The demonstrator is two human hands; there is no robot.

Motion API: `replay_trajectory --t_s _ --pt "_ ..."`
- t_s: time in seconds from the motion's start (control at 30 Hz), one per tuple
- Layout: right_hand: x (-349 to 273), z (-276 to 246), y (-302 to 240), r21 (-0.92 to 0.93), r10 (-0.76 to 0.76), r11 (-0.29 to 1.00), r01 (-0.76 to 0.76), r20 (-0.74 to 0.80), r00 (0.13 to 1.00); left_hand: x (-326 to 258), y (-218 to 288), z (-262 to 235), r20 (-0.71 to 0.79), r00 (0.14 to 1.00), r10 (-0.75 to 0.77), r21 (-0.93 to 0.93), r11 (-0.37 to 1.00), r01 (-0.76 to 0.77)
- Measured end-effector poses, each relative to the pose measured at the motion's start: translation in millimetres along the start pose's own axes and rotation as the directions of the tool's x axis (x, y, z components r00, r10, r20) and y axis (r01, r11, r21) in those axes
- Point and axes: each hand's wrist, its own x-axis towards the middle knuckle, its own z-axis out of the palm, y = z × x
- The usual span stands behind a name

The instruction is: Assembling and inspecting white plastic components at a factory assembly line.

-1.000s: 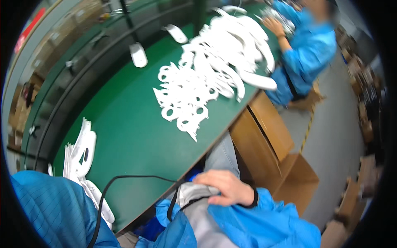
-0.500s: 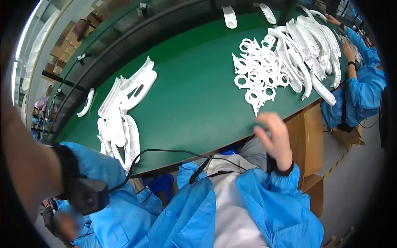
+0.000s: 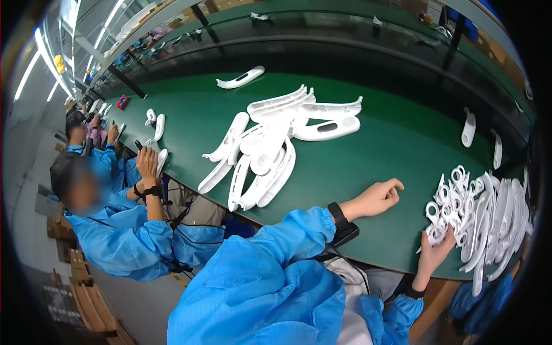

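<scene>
My left hand (image 3: 372, 199) is over the green tabletop, its fingers loosely curled together with nothing visible in them. Farther right, at the table's near edge, my right hand (image 3: 435, 251) has thumb and fingers around a white plastic ring part (image 3: 437, 233). That part lies at the near side of a heap of similar ring parts (image 3: 454, 198). Directly beyond my right hand's fingers, long curved white plastic shells (image 3: 499, 221) are piled. Left of my left hand is another pile of curved white shells (image 3: 270, 152), some with a dark oval slot.
One slotted shell (image 3: 241, 78) lies toward the back of the green table (image 3: 397, 138). Two slim white pieces (image 3: 468, 129) rest at the far right. A co-worker (image 3: 123, 227) in blue sits at the left, holding a white piece. A dark shelf rail (image 3: 322, 49) runs behind.
The view has swung left, bringing the co-worker into sight. My left arm now extends over the table. My right hand has reached the ring parts and taken hold of one.
</scene>
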Motion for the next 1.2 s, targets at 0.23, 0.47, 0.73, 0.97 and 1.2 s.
replay_trajectory --t_s 0.23,0.47,0.73,0.97,1.2 --pt "5 -1 20 0.416 0.226 0.884 -0.212 0.014 0.974 6 -9 -3 -0.04 0.999 0.03 0.001 1.0 -0.03" --pt "0 -21 12 0.611 0.229 0.79 0.054 -0.376 0.898 48 125 -73 -0.279 0.81 0.516 0.133 0.856 -0.499" --pt "21 48 -96 0.661 -0.073 0.117 -0.741 0.75 0.657 121 121 -267 -0.481 0.876 -0.031 0.206 0.967 0.148" --pt "10 77 -60 0.743 -0.115 0.477 -0.469 0.582 0.805 136 2 -432 -0.626 0.747 -0.225 0.719 0.204 0.665" --pt "14 78 -79 0.627 -0.144 0.523 -0.577 0.732 0.666 60 -126 -547 -0.85 0.426 -0.309 0.447 0.002 0.894"
